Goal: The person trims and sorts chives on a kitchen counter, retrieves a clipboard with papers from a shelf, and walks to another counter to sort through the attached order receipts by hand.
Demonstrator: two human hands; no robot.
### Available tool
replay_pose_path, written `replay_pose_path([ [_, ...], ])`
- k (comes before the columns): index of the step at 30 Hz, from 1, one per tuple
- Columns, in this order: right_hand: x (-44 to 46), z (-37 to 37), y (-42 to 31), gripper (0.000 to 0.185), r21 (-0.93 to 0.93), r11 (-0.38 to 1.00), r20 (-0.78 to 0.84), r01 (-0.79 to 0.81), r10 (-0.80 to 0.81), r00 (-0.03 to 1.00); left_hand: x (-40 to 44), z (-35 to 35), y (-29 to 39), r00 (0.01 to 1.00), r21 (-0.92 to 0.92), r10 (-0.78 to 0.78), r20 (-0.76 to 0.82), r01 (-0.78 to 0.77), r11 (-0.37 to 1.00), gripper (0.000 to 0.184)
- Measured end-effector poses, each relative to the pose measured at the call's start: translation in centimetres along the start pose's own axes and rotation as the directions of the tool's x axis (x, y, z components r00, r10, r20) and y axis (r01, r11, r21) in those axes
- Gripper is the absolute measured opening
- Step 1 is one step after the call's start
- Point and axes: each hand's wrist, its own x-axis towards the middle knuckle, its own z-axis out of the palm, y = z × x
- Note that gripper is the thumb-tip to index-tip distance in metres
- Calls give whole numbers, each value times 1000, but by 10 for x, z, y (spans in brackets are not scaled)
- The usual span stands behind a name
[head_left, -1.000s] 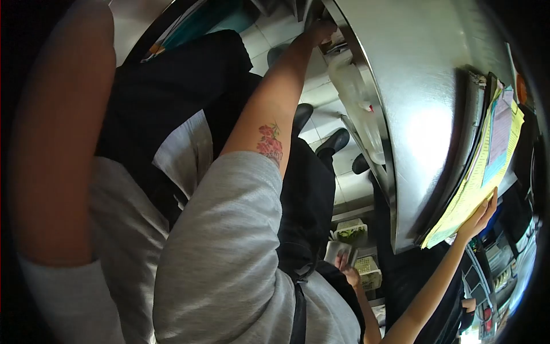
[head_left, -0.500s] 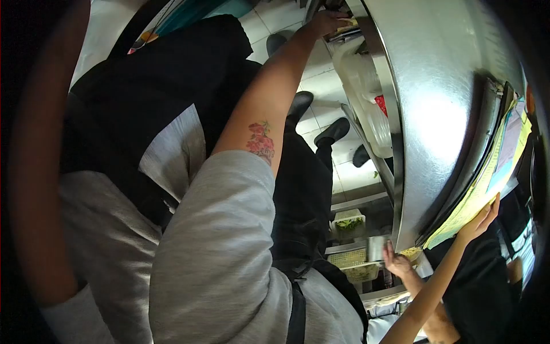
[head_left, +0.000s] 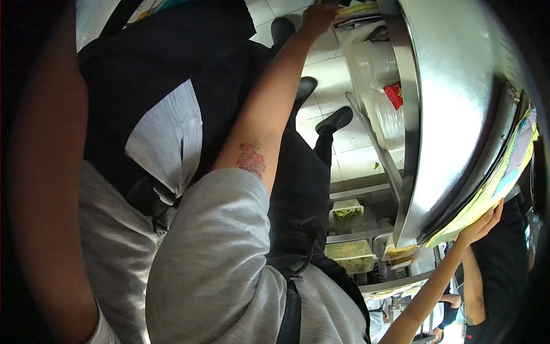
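Observation:
My right hand [head_left: 318, 20], at the end of the tattooed forearm, is at the top of the view. Its fingers are closed at the edge of yellow papers [head_left: 362, 9] stacked on the shelf under the metal counter. My left forearm [head_left: 48, 160] runs up the left side, blurred and close to the camera, and the hand lies outside the view. A black apron [head_left: 189, 49] with a pale folded cloth [head_left: 171, 137] hangs between my arms.
A co-worker's hand [head_left: 482, 225] rests against yellow sheets [head_left: 487, 209] on the metal counter [head_left: 452, 114]. Clear plastic containers [head_left: 372, 69] and a red packet [head_left: 394, 94] are beneath it. Baskets [head_left: 350, 255] stand lower, near another person's arm [head_left: 473, 286]. Dark shoes [head_left: 335, 119] are on the tiles.
The view has shifted, showing more of the shelf and containers. My right hand appears higher, at the papers. Another person's hand with a metal-looking container has left the basket area.

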Motion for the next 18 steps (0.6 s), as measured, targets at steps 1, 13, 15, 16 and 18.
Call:
replay_pose_path([
  [1, 0, 0, 0, 45, 6, 1000, -5, -5, 5, 1000, -6, -5, -4, 1000, -28, 0, 3, 0, 1000, 28],
  [13, 0, -4, 6, 45, -96, 995, -33, -15, 11, 999, 43, 34, 71, 953, 880, 1, 303, -280, 382, 57],
  [15, 1, -5, 9, 45, -118, 993, -27, 28, -32, 999, 47, 39, 76, 926, 897, -296, 234, -88, 433, 52],
  [16, 1, -4, 7, 45, -110, 994, -32, 12, -16, 999, 49, 37, 71, 908, 884, -309, 283, -122, 452, 50],
  [18, 0, -3, 3, 45, -94, 995, -46, -21, 17, 999, 57, 38, 66, 884, 866, -309, 351, -181, 467, 47],
])
